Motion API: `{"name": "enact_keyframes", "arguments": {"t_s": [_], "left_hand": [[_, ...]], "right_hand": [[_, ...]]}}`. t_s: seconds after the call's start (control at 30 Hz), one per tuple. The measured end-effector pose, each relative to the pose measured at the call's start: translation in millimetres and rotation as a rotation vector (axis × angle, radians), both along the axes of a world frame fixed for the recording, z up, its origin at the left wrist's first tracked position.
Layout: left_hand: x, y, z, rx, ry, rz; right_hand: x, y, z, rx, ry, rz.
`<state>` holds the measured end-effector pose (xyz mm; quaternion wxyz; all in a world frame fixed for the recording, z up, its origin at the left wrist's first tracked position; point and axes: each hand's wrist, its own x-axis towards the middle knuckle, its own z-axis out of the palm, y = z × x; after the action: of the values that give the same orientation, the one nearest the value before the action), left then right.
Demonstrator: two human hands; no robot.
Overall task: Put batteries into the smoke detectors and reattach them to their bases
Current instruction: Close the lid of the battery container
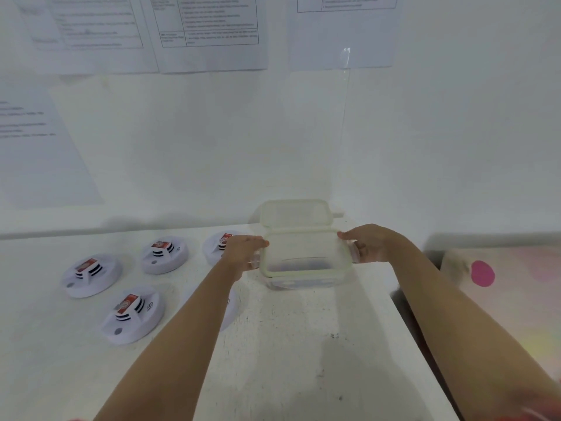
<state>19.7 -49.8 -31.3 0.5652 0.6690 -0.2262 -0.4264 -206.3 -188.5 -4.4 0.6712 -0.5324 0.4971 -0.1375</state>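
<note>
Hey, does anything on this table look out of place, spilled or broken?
Nothing looks spilled or broken. One oddity: the red and white batteries lie loose on top of the smoke detectors on the left, not fitted inside. The lid of the clear container is off and sits just behind it.
</note>
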Motion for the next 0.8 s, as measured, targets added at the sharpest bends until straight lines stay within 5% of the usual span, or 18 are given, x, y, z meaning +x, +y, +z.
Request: {"name": "enact_keyframes", "arguments": {"t_s": [0.47, 0.8], "left_hand": [[-7.8, -4.5, 1.0, 0.015, -0.154, -0.035], [-5.6, -5.2, -0.7, 0.013, -0.157, 0.027]], "right_hand": [[13.1, 4.3, 4.0, -0.273, 0.047, 0.030], [19.2, 1.1, -7.6, -0.293, 0.088, 0.025]]}}
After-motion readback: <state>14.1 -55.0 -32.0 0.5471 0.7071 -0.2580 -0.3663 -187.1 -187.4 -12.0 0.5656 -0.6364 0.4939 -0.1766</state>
